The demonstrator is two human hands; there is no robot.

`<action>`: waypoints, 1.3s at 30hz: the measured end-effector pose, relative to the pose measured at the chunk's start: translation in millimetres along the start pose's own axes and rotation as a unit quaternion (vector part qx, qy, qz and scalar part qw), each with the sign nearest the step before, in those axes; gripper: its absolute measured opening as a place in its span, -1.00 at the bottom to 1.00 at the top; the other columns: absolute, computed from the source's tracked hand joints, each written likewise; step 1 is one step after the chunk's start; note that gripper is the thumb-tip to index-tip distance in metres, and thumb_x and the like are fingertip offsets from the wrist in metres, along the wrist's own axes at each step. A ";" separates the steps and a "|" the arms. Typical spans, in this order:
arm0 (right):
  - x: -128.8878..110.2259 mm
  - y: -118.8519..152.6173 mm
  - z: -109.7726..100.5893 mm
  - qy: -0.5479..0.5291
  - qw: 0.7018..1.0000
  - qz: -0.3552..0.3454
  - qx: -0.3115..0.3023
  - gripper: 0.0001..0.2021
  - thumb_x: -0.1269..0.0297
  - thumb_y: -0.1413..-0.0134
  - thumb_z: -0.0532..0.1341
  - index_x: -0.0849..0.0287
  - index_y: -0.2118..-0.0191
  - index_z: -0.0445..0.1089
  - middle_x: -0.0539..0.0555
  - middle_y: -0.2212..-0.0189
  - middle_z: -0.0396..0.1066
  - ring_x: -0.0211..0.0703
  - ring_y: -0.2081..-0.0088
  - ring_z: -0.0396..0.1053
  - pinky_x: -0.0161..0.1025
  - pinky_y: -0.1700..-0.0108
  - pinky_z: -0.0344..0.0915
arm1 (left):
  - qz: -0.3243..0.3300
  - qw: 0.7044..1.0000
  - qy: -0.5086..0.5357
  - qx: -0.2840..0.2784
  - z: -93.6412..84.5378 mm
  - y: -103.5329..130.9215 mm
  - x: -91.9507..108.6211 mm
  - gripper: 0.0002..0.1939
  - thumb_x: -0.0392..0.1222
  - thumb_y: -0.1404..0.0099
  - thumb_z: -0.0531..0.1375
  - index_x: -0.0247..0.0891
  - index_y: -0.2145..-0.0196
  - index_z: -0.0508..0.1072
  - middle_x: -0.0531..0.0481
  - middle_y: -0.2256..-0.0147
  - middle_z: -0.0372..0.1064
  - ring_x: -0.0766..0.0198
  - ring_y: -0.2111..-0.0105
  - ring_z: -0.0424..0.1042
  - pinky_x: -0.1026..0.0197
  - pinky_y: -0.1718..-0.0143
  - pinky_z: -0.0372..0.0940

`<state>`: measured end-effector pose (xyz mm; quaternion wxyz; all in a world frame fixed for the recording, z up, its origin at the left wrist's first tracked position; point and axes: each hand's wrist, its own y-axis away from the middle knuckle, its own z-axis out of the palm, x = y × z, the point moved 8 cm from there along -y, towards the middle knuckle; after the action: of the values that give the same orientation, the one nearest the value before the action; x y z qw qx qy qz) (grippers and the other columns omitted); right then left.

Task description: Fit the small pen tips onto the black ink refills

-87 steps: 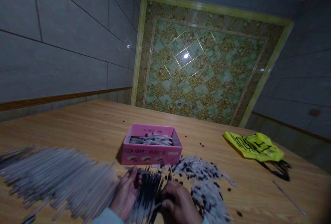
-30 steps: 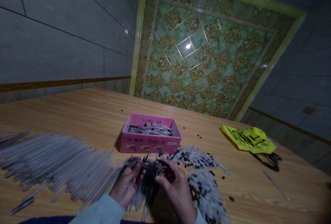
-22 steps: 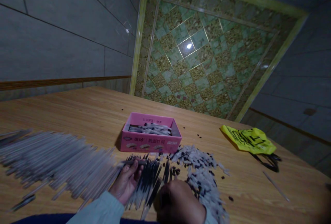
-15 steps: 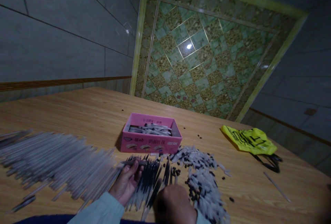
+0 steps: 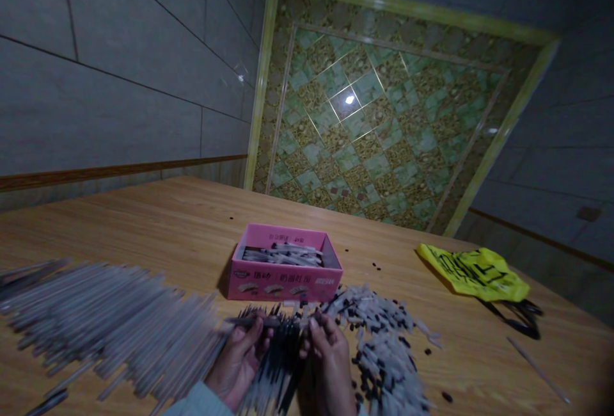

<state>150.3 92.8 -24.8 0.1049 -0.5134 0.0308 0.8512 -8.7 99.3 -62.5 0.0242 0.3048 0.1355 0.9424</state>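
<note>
My left hand (image 5: 242, 355) pinches a slim dark pen-like stick (image 5: 244, 322) above black-tipped translucent sticks (image 5: 274, 360), before the open pink cardboard box (image 5: 285, 284) on the wooden bench (image 5: 167, 224). My right hand (image 5: 330, 353) curls nearby; I can't tell whether it grips anything.

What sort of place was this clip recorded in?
Probably a room in a home rather than a factory floor, though the pictures can't confirm it: a decorative green-and-brown tile panel with a yellow frame, large grey wall tiles, and a wood-grain table.
</note>
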 end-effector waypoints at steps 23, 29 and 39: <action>-57.2 -26.5 -61.8 0.702 0.701 -0.129 0.009 -0.82 0.50 0.20 0.13 0.12 0.48 0.44 0.08 0.46 0.47 -0.08 0.35 0.39 -0.31 0.38 0.11 | 0.021 0.999 -0.046 0.007 -2.7 0.4 3.6 -0.82 -0.57 -0.08 0.15 -0.36 0.42 0.41 -0.01 0.49 0.49 0.40 0.57 0.46 0.44 0.57 0.38; -48.0 -29.9 -77.6 0.732 0.673 -0.108 0.008 -0.79 0.51 0.25 0.17 0.09 0.46 0.47 0.07 0.44 0.48 -0.08 0.33 0.40 -0.33 0.40 0.10 | 0.008 0.999 -0.034 0.004 -2.9 -0.5 1.3 -0.82 -0.57 -0.09 0.13 -0.36 0.41 0.41 -0.01 0.49 0.48 0.40 0.56 0.47 0.44 0.56 0.39; -39.1 -31.4 -66.4 0.752 0.646 -0.134 -0.011 -0.85 0.46 0.19 0.18 0.11 0.43 0.42 0.07 0.38 0.42 -0.09 0.30 0.36 -0.33 0.37 0.10 | 0.007 0.999 -0.037 0.003 -5.9 -2.7 0.0 -0.82 -0.57 -0.08 0.15 -0.36 0.40 0.40 -0.02 0.50 0.49 0.40 0.56 0.47 0.45 0.57 0.38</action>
<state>232.1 107.1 -19.9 0.1533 -0.9765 0.0206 0.1501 -12.3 100.5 -67.8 0.0214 0.3402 0.1350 0.9304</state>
